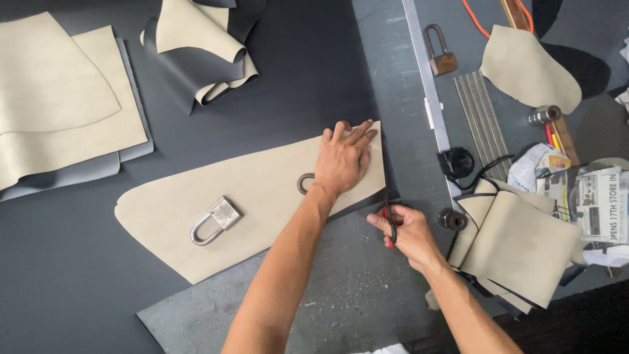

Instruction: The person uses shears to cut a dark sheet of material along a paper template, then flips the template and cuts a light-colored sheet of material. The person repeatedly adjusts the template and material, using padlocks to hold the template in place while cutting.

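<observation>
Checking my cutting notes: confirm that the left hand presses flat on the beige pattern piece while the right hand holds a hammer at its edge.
Not a hammer. In the head view the right hand holds scissors at the edge of the beige pattern piece; the left hand does press flat on it.

1. stack of beige cut pieces (59, 111) at far left of the counter (341, 301), over grey sheet edges.
2. curled beige and dark offcuts (200, 46) at top centre.
3. brown padlock (442, 56) beside a long metal ruler (426, 78).
4. bundle of grey metal strips (483, 118) right of the ruler.
5. single beige piece (531, 65) at upper right; folded beige pieces (517, 249) at lower right.
6. hammer (547, 118), newspaper (599, 203), orange cord (475, 19) at right edge.
</observation>
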